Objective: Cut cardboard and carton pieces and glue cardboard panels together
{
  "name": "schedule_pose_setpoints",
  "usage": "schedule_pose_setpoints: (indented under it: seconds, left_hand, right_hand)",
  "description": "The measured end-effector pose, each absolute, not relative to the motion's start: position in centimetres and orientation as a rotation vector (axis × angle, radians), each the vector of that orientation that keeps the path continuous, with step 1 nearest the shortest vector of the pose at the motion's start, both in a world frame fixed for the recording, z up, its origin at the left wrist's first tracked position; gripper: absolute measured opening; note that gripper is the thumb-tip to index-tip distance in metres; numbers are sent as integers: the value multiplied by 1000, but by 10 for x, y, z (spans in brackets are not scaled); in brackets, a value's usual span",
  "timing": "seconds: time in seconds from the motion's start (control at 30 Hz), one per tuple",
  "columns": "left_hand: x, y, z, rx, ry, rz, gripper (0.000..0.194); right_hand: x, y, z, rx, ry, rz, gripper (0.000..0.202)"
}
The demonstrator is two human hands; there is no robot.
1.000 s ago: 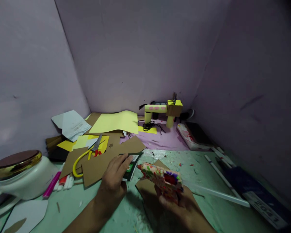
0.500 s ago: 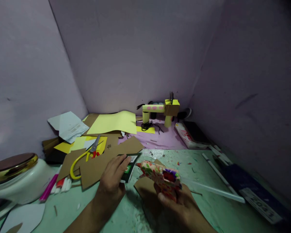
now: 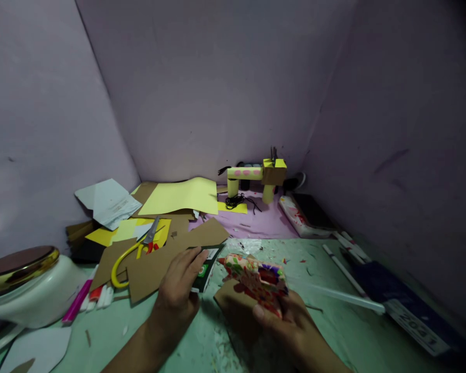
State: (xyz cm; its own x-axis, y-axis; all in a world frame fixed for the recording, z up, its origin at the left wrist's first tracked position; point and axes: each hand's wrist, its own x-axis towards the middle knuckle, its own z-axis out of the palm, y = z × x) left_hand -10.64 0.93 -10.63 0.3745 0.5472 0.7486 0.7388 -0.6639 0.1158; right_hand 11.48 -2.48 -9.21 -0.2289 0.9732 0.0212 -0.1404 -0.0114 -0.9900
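Note:
My right hand (image 3: 291, 326) is wrapped round the handle of a flower-patterned hot glue gun (image 3: 252, 280). Its nozzle points left, and a long clear glue stick (image 3: 345, 298) sticks out of its back. My left hand (image 3: 178, 285) grips a dark green flat packet (image 3: 210, 264) with a white label, fingers over its top. The nozzle is just right of this packet, apart from it. Below the glue gun lies a piece of brown cardboard (image 3: 233, 305), partly in shadow.
Scissors (image 3: 120, 264) with yellow handles lie on cardboard sheets (image 3: 151, 274) at left, near a white pot (image 3: 34, 295) with a gold rim. A yellow paper animal figure (image 3: 252, 173) stands at the back. A phone (image 3: 312, 211) and a blue pack (image 3: 407, 305) are at right.
My right hand has tilted the glue gun slightly and shifted it a little left, so the glue stick's end moved left. My left hand stays nearly still on the packet.

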Motion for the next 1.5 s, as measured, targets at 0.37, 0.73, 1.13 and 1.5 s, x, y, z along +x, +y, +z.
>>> schedule_pose_setpoints:
  seconds: [0.37,0.73,1.13,1.5]
  left_hand:
    - [-107,10,-107,-2404,-1150,-1163,66]
    - [-107,10,-108,-2410,-1155,-1164,70]
    - [-108,10,-106,-2394,-1114,-1167,62]
    - [-108,11,-108,-2402,-1101,-1173,62]
  right_hand:
    - [115,-21,-96,-965,-1333,1391,33]
    - [114,-23,-101,-1000,-1266,1453,35]
    - [117,-24,-94,-1078,-1327,1352,31]
    - [120,-20,-98,-1155,-1474,1211,28]
